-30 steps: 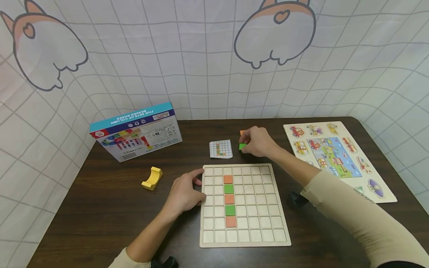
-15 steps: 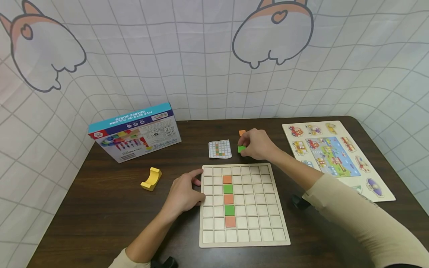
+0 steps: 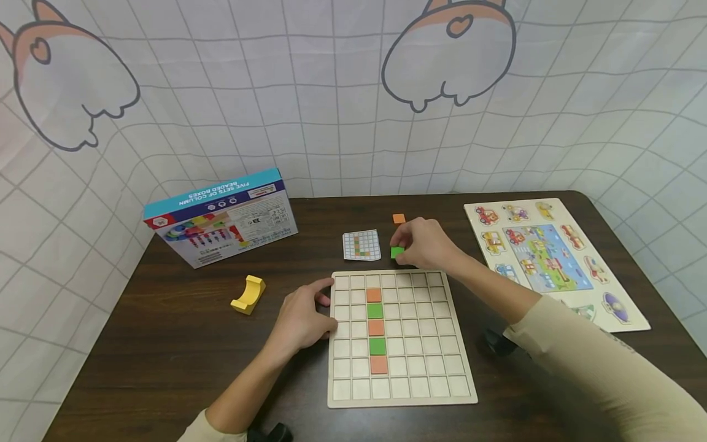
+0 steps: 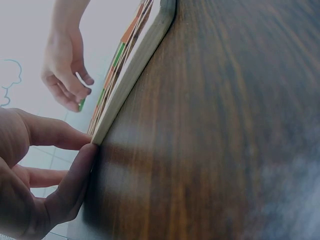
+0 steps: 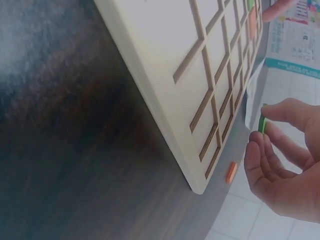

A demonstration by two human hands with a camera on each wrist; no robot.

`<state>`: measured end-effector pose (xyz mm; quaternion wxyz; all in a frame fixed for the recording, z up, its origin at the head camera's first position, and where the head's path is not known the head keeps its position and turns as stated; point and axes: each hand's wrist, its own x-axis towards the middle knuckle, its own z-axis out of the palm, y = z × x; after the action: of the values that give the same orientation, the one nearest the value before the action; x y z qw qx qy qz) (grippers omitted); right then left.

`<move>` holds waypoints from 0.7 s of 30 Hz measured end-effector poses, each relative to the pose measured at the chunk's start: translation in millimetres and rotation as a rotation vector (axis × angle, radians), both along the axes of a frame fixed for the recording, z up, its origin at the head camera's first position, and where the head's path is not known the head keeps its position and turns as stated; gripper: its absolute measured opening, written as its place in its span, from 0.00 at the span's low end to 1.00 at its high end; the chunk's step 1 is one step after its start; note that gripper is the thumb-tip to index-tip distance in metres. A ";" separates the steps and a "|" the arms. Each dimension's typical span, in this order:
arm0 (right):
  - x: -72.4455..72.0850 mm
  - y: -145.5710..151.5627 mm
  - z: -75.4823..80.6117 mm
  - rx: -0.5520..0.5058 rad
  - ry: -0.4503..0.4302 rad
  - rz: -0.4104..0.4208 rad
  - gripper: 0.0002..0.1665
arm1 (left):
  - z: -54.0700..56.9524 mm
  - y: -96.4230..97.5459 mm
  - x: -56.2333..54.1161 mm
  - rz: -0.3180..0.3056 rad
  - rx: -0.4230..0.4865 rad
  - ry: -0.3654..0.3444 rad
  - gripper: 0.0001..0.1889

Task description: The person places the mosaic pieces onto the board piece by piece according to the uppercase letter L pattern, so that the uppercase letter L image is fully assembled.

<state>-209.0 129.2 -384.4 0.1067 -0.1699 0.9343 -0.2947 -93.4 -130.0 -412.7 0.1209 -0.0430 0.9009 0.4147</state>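
Observation:
A pale wooden grid board [image 3: 402, 404] lies on the table, with orange and green square tiles alternating down one column, such as the green tile [image 3: 377, 346]. My left hand [image 3: 301, 318] holds the board's left edge; the thumb and a finger meet that edge in the left wrist view. Behind the board, my right hand [image 3: 428, 244] pinches a green tile [image 3: 396, 252] between thumb and fingers, and this tile [image 5: 262, 123] stands on edge in the right wrist view. A loose orange tile [image 3: 399, 218] lies just beyond that hand.
A printed pattern card [image 3: 361, 245] lies behind the board. At back left stands a bead-set box [image 3: 232, 227], with a yellow curved block [image 3: 249, 294] in front of it. A picture puzzle board [image 3: 602, 313] lies to the right, partly behind my right forearm.
My right hand has drawn the green tile slightly toward the board, away from the orange tile, which now shows fully. My left hand has stayed at the board's edge.

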 end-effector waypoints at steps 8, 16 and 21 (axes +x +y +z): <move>10.3 0.9 3.2 -0.030 0.014 0.032 0.12 | 1.4 0.5 0.2 0.004 0.008 -0.009 0.43; 21.3 2.6 6.2 -0.062 0.000 0.051 0.12 | 1.0 0.3 -0.1 0.003 0.001 -0.009 0.43; 26.8 4.3 7.1 -0.065 -0.002 0.051 0.12 | 1.4 0.1 0.1 0.000 -0.005 -0.003 0.43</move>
<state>-182.2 133.5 -377.3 0.1094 -0.1966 0.9195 -0.3223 -93.3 -129.9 -411.3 0.1222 -0.0439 0.9018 0.4123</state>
